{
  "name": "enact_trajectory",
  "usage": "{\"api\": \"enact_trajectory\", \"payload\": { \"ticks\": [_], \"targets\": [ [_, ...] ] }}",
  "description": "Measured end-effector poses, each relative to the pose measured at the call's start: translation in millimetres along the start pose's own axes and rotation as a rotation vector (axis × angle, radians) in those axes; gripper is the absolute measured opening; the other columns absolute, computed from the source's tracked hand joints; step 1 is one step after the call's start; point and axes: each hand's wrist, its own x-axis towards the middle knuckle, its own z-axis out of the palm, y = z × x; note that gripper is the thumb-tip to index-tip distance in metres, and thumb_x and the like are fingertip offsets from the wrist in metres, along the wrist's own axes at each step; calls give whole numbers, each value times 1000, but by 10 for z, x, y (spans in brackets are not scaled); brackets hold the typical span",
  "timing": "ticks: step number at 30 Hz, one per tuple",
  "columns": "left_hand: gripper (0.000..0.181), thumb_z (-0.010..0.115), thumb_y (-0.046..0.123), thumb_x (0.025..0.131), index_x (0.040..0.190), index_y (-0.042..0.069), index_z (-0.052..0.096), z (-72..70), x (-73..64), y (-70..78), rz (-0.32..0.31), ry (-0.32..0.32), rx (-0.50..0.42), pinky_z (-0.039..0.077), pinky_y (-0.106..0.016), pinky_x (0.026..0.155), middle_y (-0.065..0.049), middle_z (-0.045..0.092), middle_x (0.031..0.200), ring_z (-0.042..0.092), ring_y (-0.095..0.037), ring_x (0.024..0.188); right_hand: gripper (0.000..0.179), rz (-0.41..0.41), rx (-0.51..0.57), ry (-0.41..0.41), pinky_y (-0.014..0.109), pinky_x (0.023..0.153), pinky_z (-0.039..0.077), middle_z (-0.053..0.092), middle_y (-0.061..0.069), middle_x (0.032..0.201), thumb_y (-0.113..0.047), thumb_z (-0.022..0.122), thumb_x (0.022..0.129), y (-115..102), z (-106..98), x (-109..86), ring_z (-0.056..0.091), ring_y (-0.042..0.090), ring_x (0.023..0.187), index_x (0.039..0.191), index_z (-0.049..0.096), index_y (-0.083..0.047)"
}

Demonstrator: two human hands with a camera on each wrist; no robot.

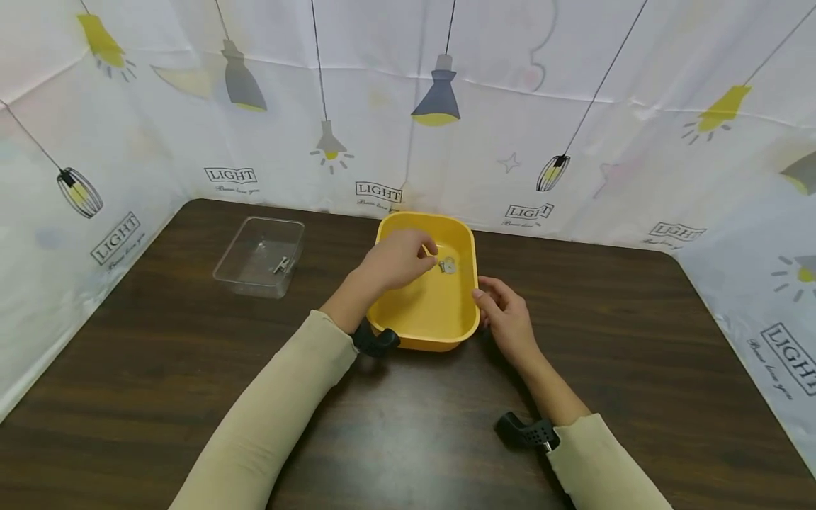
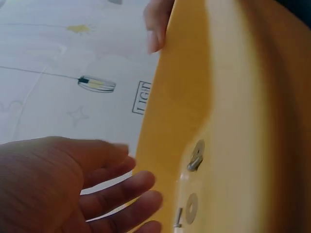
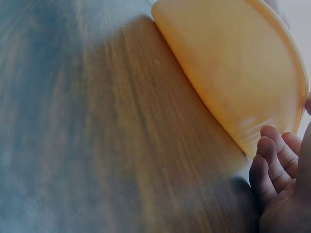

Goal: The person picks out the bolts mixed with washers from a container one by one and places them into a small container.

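Observation:
A yellow plastic bin (image 1: 421, 319) stands on the table with small metal parts on its floor. Flat washers (image 2: 192, 208) lie there beside small bolts (image 2: 178, 218), one bolt resting against a washer. Over the bin's left side reaches my left hand (image 1: 400, 258), its fingers loosely bent and nothing between them in the left wrist view. My right hand (image 1: 506, 319) holds the bin's right wall, thumb at the rim and the other fingers against the outside. In the right wrist view those fingers (image 3: 274, 158) are bent close to the yellow wall.
A clear plastic box (image 1: 258, 244) stands to the left on the dark wooden table (image 1: 159, 354), with a few small metal pieces (image 1: 281, 265) inside. Behind the table hangs a white curtain (image 1: 484, 163) printed with lamps. Each wrist wears a black strap.

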Motion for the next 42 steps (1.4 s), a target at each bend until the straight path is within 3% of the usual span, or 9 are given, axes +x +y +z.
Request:
{"api": "enact_trajectory", "payload": {
  "ticks": [4, 18, 23, 27, 33, 38, 42],
  "targets": [
    [27, 62, 28, 101, 121, 12, 69, 104, 24, 17, 24, -44, -37, 53, -31, 83, -4, 71, 111, 63, -17, 92, 39, 6, 10, 8, 24, 58, 48, 55, -3, 72, -28, 57, 103, -4, -1, -4, 53, 12, 61, 134, 60, -4],
    [32, 63, 26, 99, 128, 12, 66, 413, 154, 99, -108, 21, -26, 53, -35, 93, -3, 69, 115, 62, -19, 99, 41, 5, 12, -11, 24, 59, 50, 56, -2, 72, -30, 56, 104, 20, -12, -3, 54, 13, 61, 136, 59, -4],
    [39, 64, 17, 96, 135, 12, 63, 435, 184, 163, -88, 7, 62, 50, -35, 104, -3, 68, 128, 63, -18, 115, 41, 7, 22, -6, 24, 58, 50, 56, -2, 72, -29, 57, 104, 10, -18, -6, 54, 14, 61, 136, 59, -3],
    [40, 63, 14, 96, 137, 12, 63, 417, 201, 191, -91, 11, 96, 50, -36, 104, -2, 69, 130, 63, -18, 116, 42, 8, 26, -16, 24, 58, 49, 56, -3, 72, -29, 57, 103, 0, -10, -3, 54, 13, 61, 136, 58, -4],
    [36, 64, 18, 97, 132, 9, 66, 417, 244, 207, -144, 26, -6, 52, -36, 100, -4, 71, 122, 65, -19, 107, 39, 18, 34, -2, 24, 58, 49, 55, -4, 71, -27, 57, 103, 2, -15, -5, 54, 12, 60, 135, 59, -4],
    [38, 63, 19, 98, 134, 9, 64, 464, 274, 170, -217, 27, -85, 52, -36, 100, -5, 69, 128, 63, -19, 106, 40, 13, 47, -11, 24, 59, 49, 56, -5, 71, -27, 57, 104, -5, -14, -4, 54, 12, 61, 136, 59, -3],
    [44, 62, 14, 96, 139, 10, 60, 476, 278, 124, -193, 4, -58, 50, -35, 100, -4, 67, 131, 61, -19, 107, 40, 10, 44, -18, 24, 58, 49, 56, -4, 72, -27, 57, 104, -14, -2, 4, 54, 12, 61, 136, 59, -3]
  ]
}}
